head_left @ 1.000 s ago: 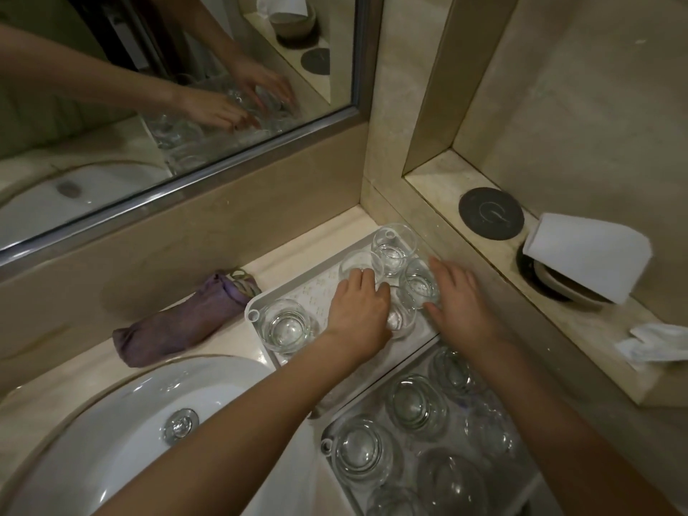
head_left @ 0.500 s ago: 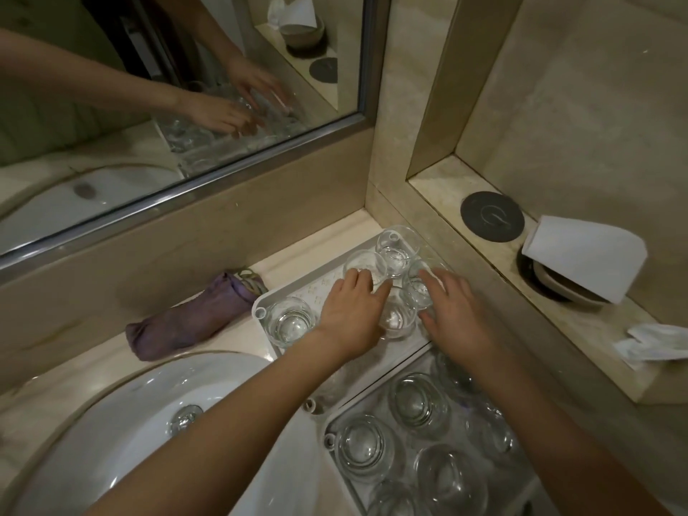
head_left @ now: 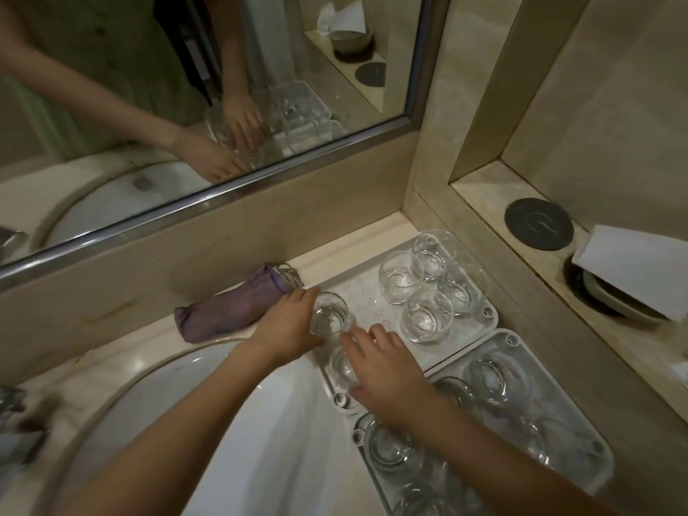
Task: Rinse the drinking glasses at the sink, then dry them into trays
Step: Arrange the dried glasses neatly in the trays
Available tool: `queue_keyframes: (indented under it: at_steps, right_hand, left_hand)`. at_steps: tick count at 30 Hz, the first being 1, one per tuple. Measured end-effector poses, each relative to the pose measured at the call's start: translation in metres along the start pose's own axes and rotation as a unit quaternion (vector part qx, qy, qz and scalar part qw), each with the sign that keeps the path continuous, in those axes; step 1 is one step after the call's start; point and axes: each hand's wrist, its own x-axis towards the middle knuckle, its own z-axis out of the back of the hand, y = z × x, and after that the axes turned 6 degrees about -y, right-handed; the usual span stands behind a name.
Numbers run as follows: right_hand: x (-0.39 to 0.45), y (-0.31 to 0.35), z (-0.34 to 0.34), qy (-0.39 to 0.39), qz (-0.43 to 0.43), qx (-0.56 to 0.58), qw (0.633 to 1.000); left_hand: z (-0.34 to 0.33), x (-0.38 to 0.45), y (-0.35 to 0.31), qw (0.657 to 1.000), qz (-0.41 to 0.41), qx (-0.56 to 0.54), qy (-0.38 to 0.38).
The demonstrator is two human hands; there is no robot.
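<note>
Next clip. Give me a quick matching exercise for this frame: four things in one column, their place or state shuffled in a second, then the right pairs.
1. purple cloth
2. dark round disc
3. left hand
4. four clustered glasses

A. on the recessed ledge
B. far end of the upper tray
C. on the counter below the mirror
D. around a glass at the tray's near-left edge

Pairs: 1-C, 2-A, 3-D, 4-B

no readable text, label, brand or number anywhere in view
</note>
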Motion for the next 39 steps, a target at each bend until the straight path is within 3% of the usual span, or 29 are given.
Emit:
queue_keyframes:
  at_steps: [4, 12, 22, 25, 27, 29, 33, 37, 39]
  right_hand:
    - [-0.003, -0.017, -0.002, -0.043, -0.033, -0.021, 0.998]
    - [-0.013, -0.039, -0.004, -0.068, -0.053, -0.037, 0.996]
    - [-0.027, -0.043, -0.003, -0.098, -0.108, 0.042, 0.988]
    - [-0.066, -0.061, 0.010, -0.147, -0.164, 0.116, 0.969]
    - [-0.102, -0.076, 0.018, -0.182, -0.244, 0.135, 0.943]
    - [-0.140, -0.088, 0.023, -0.157, -0.347, 0.175, 0.908]
    - [-0.191, -0.087, 0.009, -0.094, -0.444, 0.196, 0.869]
    - [-0.205, -0.084, -0.010, -0.069, -0.451, 0.168, 0.874]
    - [-0.203, -0.081, -0.012, -0.018, -0.467, 0.174, 0.867]
  left_hand:
    - [-0.005, 0.011, -0.008, 0.999, -0.011, -0.036, -0.013]
    - [-0.005, 0.038, -0.037, 0.999, -0.038, -0.003, 0.001]
    - [-0.004, 0.033, -0.043, 0.999, -0.038, -0.013, 0.028]
    - [-0.002, 0.017, -0.055, 0.998, -0.042, -0.012, -0.045]
    - [0.002, 0.006, -0.075, 0.988, -0.096, -0.034, -0.115]
    - [0.003, -0.004, -0.105, 0.975, -0.178, -0.037, -0.125]
    - [-0.019, -0.017, -0.168, 0.953, -0.297, 0.055, -0.032]
    - [-0.048, -0.015, -0.204, 0.934, -0.316, 0.163, 0.029]
    - [-0.056, -0.012, -0.213, 0.929, -0.310, 0.197, 0.040]
